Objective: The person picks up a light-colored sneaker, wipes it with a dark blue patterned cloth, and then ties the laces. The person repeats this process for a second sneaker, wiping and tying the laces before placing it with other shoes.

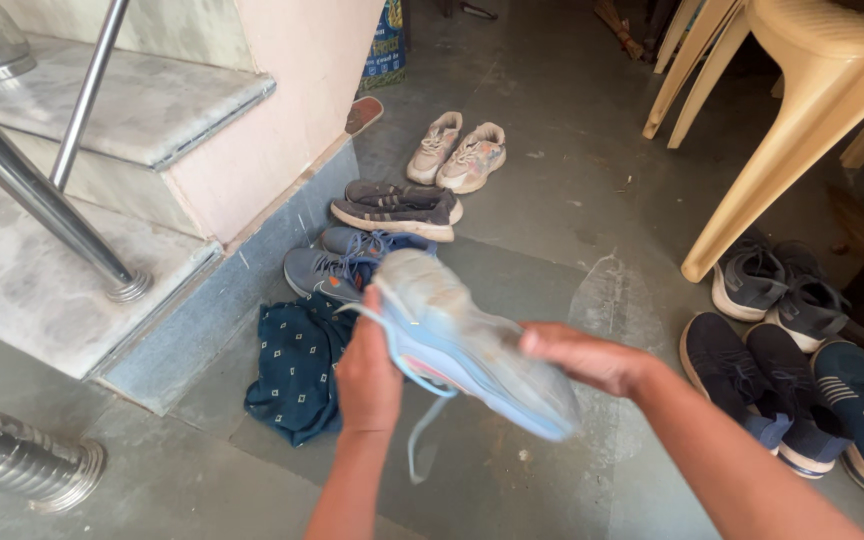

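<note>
Grey stone flooring (552, 190) is seen beside pale marble steps (52, 270) with steel railing posts (42, 200). A light-blue mesh sneaker (472, 345), sole upward and motion-blurred, is held above the floor: its heel end is gripped by the left hand (367, 380), its toe end by the right hand (582, 355), fingers closed round it. A dotted navy cloth (297, 370) and paired shoes (457, 155) are scattered below cream plastic chairs (802, 110).

Both hands hold a pale blue shoe (472, 350), sole up and blurred, above the grey floor (552, 190). The left hand (369, 375) grips near its laces; the right hand (582, 357) seems to clasp its side. Below lie a dark dotted cloth (297, 370) and a grey-blue shoe (327, 272); a beige plastic chair (802, 110) stands near.
</note>
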